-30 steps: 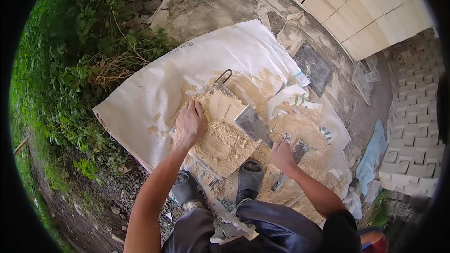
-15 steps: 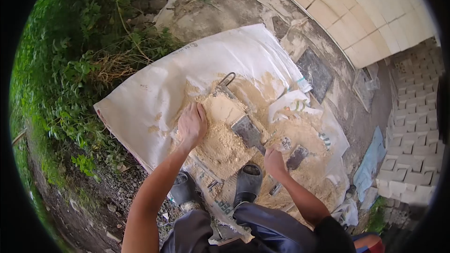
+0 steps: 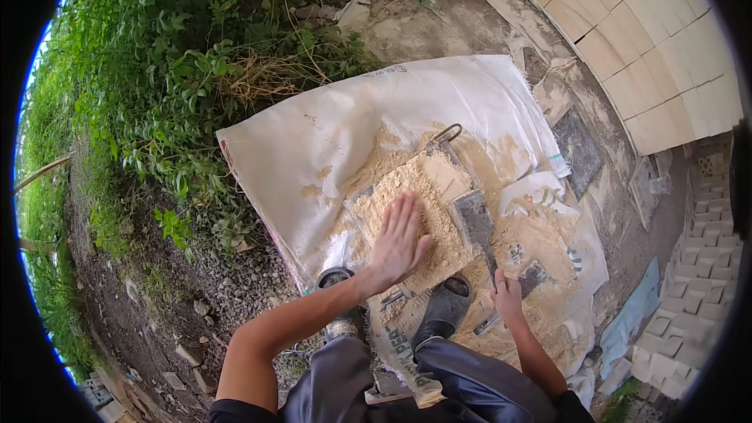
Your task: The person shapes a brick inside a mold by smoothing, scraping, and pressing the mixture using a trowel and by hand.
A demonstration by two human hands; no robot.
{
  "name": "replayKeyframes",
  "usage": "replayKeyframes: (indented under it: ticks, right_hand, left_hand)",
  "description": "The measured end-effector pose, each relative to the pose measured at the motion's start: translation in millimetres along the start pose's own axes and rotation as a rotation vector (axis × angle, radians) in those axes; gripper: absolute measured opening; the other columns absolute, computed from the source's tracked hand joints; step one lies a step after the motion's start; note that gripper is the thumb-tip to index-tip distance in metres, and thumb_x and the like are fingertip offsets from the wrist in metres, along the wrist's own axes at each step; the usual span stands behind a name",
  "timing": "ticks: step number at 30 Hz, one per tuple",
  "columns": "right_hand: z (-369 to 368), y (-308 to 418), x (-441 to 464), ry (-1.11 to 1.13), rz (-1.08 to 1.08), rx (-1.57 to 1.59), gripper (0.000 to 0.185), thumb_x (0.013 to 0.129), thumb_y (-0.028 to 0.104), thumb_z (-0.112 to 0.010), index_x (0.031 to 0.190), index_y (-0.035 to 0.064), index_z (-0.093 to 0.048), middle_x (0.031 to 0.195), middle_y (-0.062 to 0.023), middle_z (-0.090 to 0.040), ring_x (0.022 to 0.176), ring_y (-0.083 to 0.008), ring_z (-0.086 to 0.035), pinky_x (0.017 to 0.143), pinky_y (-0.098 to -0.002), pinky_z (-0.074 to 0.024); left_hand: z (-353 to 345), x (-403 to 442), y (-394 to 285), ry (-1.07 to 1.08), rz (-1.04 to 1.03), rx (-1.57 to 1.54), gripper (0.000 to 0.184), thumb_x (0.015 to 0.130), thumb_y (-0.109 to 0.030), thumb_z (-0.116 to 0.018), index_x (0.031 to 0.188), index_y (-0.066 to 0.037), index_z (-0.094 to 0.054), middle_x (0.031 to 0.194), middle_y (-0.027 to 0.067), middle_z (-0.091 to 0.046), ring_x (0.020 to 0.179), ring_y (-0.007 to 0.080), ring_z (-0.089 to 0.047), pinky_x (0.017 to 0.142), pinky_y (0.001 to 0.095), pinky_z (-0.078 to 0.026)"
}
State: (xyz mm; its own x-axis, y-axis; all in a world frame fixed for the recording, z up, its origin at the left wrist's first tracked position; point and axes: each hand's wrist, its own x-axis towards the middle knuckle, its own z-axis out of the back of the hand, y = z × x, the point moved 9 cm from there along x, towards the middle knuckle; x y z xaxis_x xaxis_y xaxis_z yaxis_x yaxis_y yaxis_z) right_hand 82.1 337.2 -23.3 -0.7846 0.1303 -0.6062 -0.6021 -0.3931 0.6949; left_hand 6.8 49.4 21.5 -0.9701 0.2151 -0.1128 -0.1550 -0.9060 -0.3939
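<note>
On a white woven sack (image 3: 301,141), crumbly powder (image 3: 399,182) partly hides a loop-handled metal frame (image 3: 454,126); the left hand (image 3: 398,244) lies open over it — palm contact hidden — while the right hand (image 3: 507,298) grips a scraper (image 3: 473,218), handle end concealed

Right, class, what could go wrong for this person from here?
The bare left hand lies near the flat-bladed tool in the right hand; a slip might nick it. The loose, heaped powder could spill further onto the sack. The right boot, close beside the heap, might knock it.
</note>
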Motion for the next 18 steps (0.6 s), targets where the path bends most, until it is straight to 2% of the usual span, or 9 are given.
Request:
replayKeyframes:
  ticks: [1,2,3,5,6,8,11,15,18]
  right_hand:
    - [-1.5,4.4,-4.5,0.000,-0.001,0.003,0.057,0.099,0.048,-0.045,0.060,0.0060,-0.049,0.048,0.0010,-0.042,0.043,-0.0095,-0.043,0.043,-0.0262,-0.0340]
    - [-2.3,10.9,-9.6,-0.010,-0.003,0.064,0.057,0.099,0.047,-0.045,0.060,0.0060,-0.048,0.048,0.0010,-0.042,0.042,-0.0092,-0.041,0.042,-0.0261,-0.0327]
    - [-2.5,17.1,-13.8,-0.019,-0.008,0.123,0.056,0.099,0.046,-0.044,0.059,0.0060,-0.047,0.049,0.0010,-0.041,0.041,-0.0090,-0.040,0.040,-0.0260,-0.0314]
    - [-4.4,33.3,-17.5,-0.001,0.013,0.138,0.056,0.099,0.045,-0.044,0.060,0.0063,-0.046,0.049,0.0012,-0.041,0.040,-0.0088,-0.038,0.039,-0.0255,-0.0303]
    - [-5.4,46.7,-16.2,0.024,0.048,0.147,0.055,0.099,0.045,-0.044,0.060,0.0065,-0.046,0.048,0.0015,-0.040,0.039,-0.0085,-0.037,0.038,-0.0250,-0.0291]
    - [-10.2,74.7,-12.7,0.090,0.058,0.150,0.054,0.100,0.044,-0.044,0.060,0.0071,-0.045,0.049,0.0020,-0.039,0.040,-0.0078,-0.037,0.039,-0.0247,-0.0283]
    - [-30.0,91.5,-10.7,0.210,0.094,0.178,0.053,0.100,0.043,-0.045,0.060,0.0081,-0.044,0.051,0.0030,-0.039,0.042,-0.0064,-0.036,0.040,-0.0240,-0.0263]
    - [-54.3,93.7,-17.9,0.308,0.093,0.237,0.050,0.100,0.042,-0.045,0.063,0.0088,-0.044,0.054,0.0043,-0.038,0.045,-0.0046,-0.033,0.042,-0.0232,-0.0233]
    - [-53.1,115.7,-13.1,0.243,0.263,0.252,0.050,0.098,0.049,-0.043,0.069,0.0080,-0.046,0.049,0.0041,-0.037,0.039,-0.0052,-0.033,0.037,-0.0229,-0.0241]
  left_hand:
    - [4.1,-7.6,12.2,0.042,0.067,0.016,0.066,0.101,-0.040,-0.019,0.148,0.003,-0.003,0.155,0.0217,0.007,0.144,0.0327,0.006,0.117,0.0475,0.003]
    - [15.4,-10.8,38.5,0.021,0.219,0.015,0.063,0.100,-0.034,-0.031,0.147,0.003,-0.011,0.155,0.0237,-0.001,0.145,0.0331,0.000,0.117,0.0486,0.002]
    - [32.1,-16.0,68.0,-0.169,0.311,-0.075,0.069,0.093,-0.035,-0.053,0.144,0.002,-0.024,0.152,0.0255,-0.015,0.142,0.0346,-0.017,0.117,0.0494,-0.011]
    - [41.4,-26.6,115.3,-0.238,0.531,-0.610,0.071,0.081,-0.037,-0.071,0.133,0.002,-0.042,0.136,0.0246,-0.043,0.128,0.0319,-0.043,0.108,0.0434,-0.034]
    - [38.6,-22.9,122.5,-0.236,0.534,-0.614,0.071,0.081,-0.037,-0.071,0.133,0.002,-0.042,0.136,0.0246,-0.043,0.128,0.0319,-0.043,0.108,0.0434,-0.034]
    - [6.8,-21.6,140.6,-0.080,0.697,-0.792,0.066,0.070,-0.037,-0.081,0.116,0.003,-0.056,0.106,0.0166,-0.062,0.100,0.0252,-0.060,0.087,0.0371,-0.047]
    - [15.1,-21.3,132.6,-0.187,0.733,-0.928,0.059,0.068,-0.032,-0.083,0.108,0.004,-0.059,0.086,0.0121,-0.064,0.081,0.0225,-0.062,0.077,0.0355,-0.048]
    - [6.6,-17.0,146.0,-0.266,0.729,-0.909,0.059,0.066,-0.029,-0.084,0.108,0.005,-0.059,0.087,0.0136,-0.065,0.078,0.0225,-0.062,0.074,0.0356,-0.049]
    - [0.4,-19.7,147.6,-0.301,0.656,-0.876,0.051,0.068,-0.026,-0.083,0.105,0.003,-0.062,0.088,0.0126,-0.067,0.079,0.0189,-0.063,0.073,0.0328,-0.050]
